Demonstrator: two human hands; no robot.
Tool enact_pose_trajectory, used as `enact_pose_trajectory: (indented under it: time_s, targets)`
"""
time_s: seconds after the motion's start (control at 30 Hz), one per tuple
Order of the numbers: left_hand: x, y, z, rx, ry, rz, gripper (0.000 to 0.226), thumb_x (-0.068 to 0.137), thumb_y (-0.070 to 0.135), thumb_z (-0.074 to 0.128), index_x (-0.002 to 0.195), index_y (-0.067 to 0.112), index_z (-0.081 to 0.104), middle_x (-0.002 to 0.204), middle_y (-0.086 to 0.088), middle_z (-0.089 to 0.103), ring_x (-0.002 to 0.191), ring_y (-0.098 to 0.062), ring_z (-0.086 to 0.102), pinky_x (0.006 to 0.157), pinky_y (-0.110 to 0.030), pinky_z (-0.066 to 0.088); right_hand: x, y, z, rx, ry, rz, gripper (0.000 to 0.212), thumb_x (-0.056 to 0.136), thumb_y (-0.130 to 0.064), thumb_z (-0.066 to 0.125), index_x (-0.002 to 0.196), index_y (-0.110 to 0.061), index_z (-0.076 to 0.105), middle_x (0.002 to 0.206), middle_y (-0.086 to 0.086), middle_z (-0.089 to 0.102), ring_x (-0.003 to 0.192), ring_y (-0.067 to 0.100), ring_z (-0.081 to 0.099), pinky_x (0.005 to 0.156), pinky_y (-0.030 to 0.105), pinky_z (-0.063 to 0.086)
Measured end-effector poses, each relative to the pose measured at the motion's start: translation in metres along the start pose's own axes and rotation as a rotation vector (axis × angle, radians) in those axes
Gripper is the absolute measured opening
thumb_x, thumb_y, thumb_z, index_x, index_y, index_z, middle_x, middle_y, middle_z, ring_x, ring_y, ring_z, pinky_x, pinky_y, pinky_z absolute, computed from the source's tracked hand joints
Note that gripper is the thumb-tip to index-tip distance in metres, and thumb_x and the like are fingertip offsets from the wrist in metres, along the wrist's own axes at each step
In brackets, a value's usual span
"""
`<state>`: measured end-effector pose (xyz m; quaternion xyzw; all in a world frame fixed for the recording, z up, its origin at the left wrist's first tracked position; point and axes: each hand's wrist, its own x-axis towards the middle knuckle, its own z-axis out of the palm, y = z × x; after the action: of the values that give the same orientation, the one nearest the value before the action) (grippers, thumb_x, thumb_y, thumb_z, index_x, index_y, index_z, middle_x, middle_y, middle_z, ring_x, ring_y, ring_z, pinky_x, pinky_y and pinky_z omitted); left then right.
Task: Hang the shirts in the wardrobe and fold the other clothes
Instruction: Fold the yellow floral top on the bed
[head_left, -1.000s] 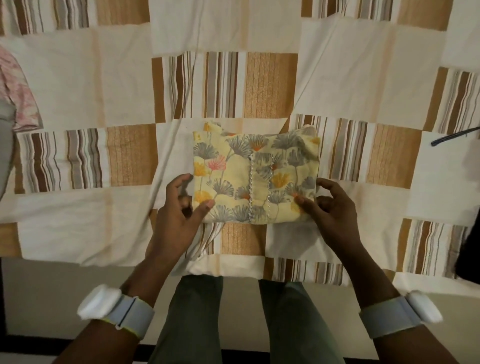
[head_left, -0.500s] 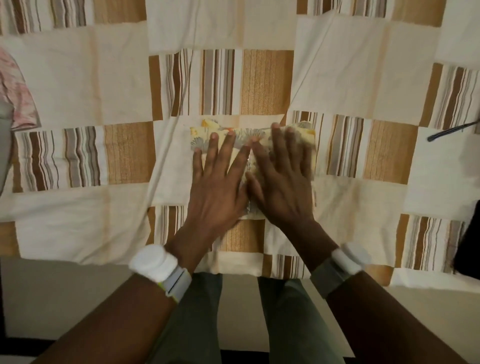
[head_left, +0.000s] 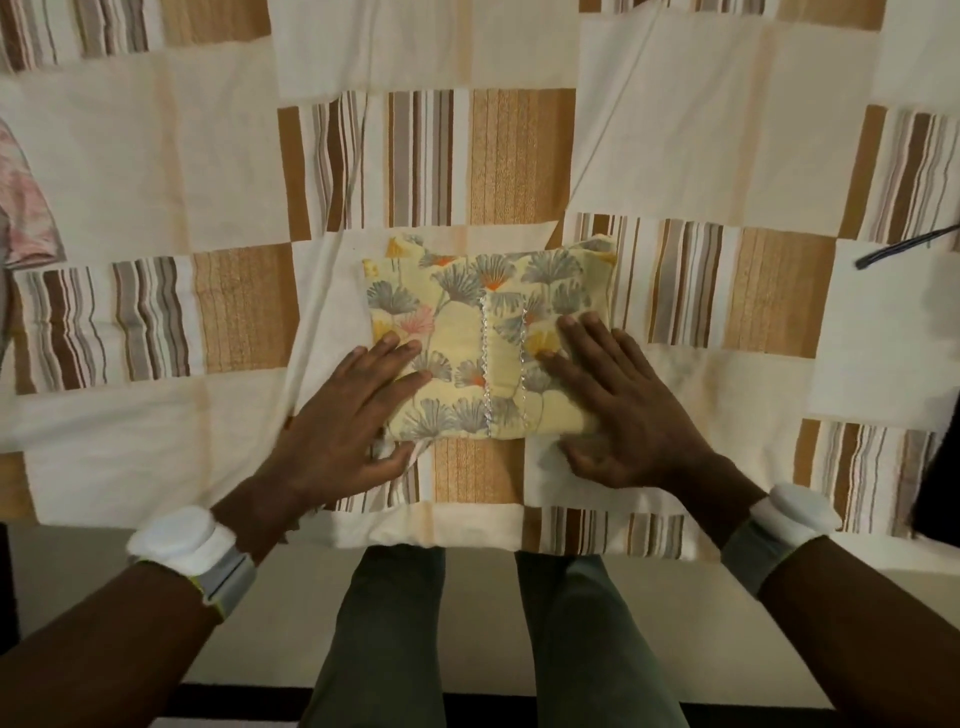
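1. A pink crumpled garment (head_left: 26, 208) lies at the far left edge.
2. The left hand (head_left: 337, 431) lies flat, fingers straight and together, on the near left corner of the folded yellow floral-print cloth (head_left: 488, 332).
3. The right hand (head_left: 628, 410) presses the cloth's near right corner, fingers straight.
4. The cloth lies mid-scene on a bed with a cream, brown-striped patchwork bedsheet (head_left: 156, 156).

My left hand (head_left: 343, 426) and right hand (head_left: 623, 410) press flat on the folded floral garment (head_left: 483, 332), which lies between them on the patchwork bedspread (head_left: 156, 171).
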<state>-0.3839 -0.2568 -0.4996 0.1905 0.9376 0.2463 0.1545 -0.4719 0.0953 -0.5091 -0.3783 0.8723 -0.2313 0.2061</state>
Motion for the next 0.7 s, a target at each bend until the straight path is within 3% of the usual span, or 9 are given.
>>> enact_pose_trajectory:
  time_s: [0.1, 0.23, 0.33, 0.4, 0.43, 0.5, 0.57, 0.63, 0.7]
  targets:
    - [0.001, -0.003, 0.001, -0.04, 0.013, -0.031, 0.071, 0.082, 0.029, 0.071, 0.148, 0.008, 0.052, 0.162, -0.014, 0.038, 0.156, -0.031, 0.025, 0.122, -0.057, 0.027, -0.006, 0.005, 0.004, -0.079, 0.024, -0.012, 0.092, 0.088, -0.055, 0.07, 0.161, -0.014, 0.032, 0.171, 0.016, 0.014, 0.159, 0.035, 0.008, 0.126, 0.057, 0.017]
    - [0.017, 0.015, -0.022, -0.182, 0.121, -0.139, 0.057, 0.078, 0.035, 0.066, 0.13, 0.011, 0.068, 0.142, -0.005, 0.062, 0.141, -0.025, 0.049, 0.113, -0.056, 0.038, 0.003, -0.002, -0.006, 0.067, 0.195, 0.059, 0.061, 0.085, -0.046, 0.071, 0.136, -0.013, 0.064, 0.152, 0.009, 0.054, 0.15, 0.027, 0.038, 0.117, 0.053, 0.033]
    - [0.035, 0.035, -0.062, -0.405, 0.289, -0.243, 0.037, 0.081, 0.032, 0.066, 0.113, 0.014, 0.072, 0.113, 0.004, 0.073, 0.109, -0.02, 0.067, 0.092, -0.051, 0.053, 0.007, -0.02, -0.039, 0.446, 0.383, 0.241, 0.037, 0.08, -0.032, 0.073, 0.111, -0.012, 0.074, 0.113, 0.0, 0.075, 0.113, 0.019, 0.067, 0.095, 0.05, 0.049]
    - [0.06, 0.056, -0.09, -0.668, 0.388, -0.28, 0.026, 0.085, 0.029, 0.064, 0.11, 0.023, 0.065, 0.103, 0.018, 0.07, 0.097, -0.007, 0.067, 0.079, -0.032, 0.059, 0.001, -0.026, -0.072, 0.798, 0.501, 0.329, 0.023, 0.081, -0.018, 0.073, 0.103, -0.01, 0.071, 0.095, -0.001, 0.074, 0.09, 0.018, 0.07, 0.078, 0.037, 0.056]
    - [0.07, 0.066, -0.1, -0.802, 0.435, -0.328, 0.023, 0.087, 0.029, 0.063, 0.109, 0.026, 0.062, 0.098, 0.02, 0.069, 0.091, -0.002, 0.066, 0.072, -0.023, 0.057, -0.001, -0.032, -0.083, 0.998, 0.538, 0.378, 0.023, 0.082, -0.019, 0.073, 0.103, -0.01, 0.069, 0.095, 0.001, 0.072, 0.088, 0.021, 0.07, 0.075, 0.034, 0.058]
    - [0.108, 0.089, -0.109, -1.015, 0.484, -0.439, 0.013, 0.094, 0.027, 0.062, 0.108, 0.028, 0.061, 0.088, 0.018, 0.07, 0.08, 0.001, 0.067, 0.065, -0.02, 0.055, -0.01, -0.031, -0.113, 1.289, 0.681, 0.463, 0.035, 0.081, -0.03, 0.077, 0.107, -0.009, 0.066, 0.1, 0.009, 0.07, 0.096, 0.033, 0.07, 0.077, 0.04, 0.062]
    - [0.142, 0.096, -0.103, -1.16, 0.428, -0.577, 0.015, 0.103, 0.036, 0.058, 0.11, 0.024, 0.062, 0.094, 0.009, 0.076, 0.087, -0.009, 0.073, 0.075, -0.03, 0.06, -0.008, -0.021, -0.124, 1.386, 0.765, 0.555, 0.046, 0.083, -0.038, 0.077, 0.111, -0.004, 0.065, 0.103, 0.013, 0.071, 0.1, 0.038, 0.071, 0.081, 0.048, 0.062]
    - [0.169, 0.09, -0.087, -1.241, 0.286, -0.665, 0.045, 0.095, 0.058, 0.057, 0.12, 0.021, 0.065, 0.115, -0.005, 0.076, 0.107, -0.024, 0.074, 0.095, -0.048, 0.059, 0.0, 0.0, -0.12, 1.416, 0.766, 0.68, 0.057, 0.089, -0.044, 0.073, 0.121, 0.002, 0.063, 0.112, 0.017, 0.072, 0.108, 0.04, 0.07, 0.09, 0.055, 0.059]
    - [0.192, 0.086, -0.064, -1.217, 0.178, -0.706, 0.063, 0.085, 0.07, 0.063, 0.126, 0.022, 0.064, 0.123, -0.007, 0.074, 0.112, -0.027, 0.073, 0.099, -0.055, 0.056, 0.001, 0.026, -0.11, 1.445, 0.702, 0.779, 0.065, 0.096, -0.055, 0.063, 0.136, -0.004, 0.06, 0.131, 0.02, 0.067, 0.121, 0.041, 0.065, 0.103, 0.065, 0.05]
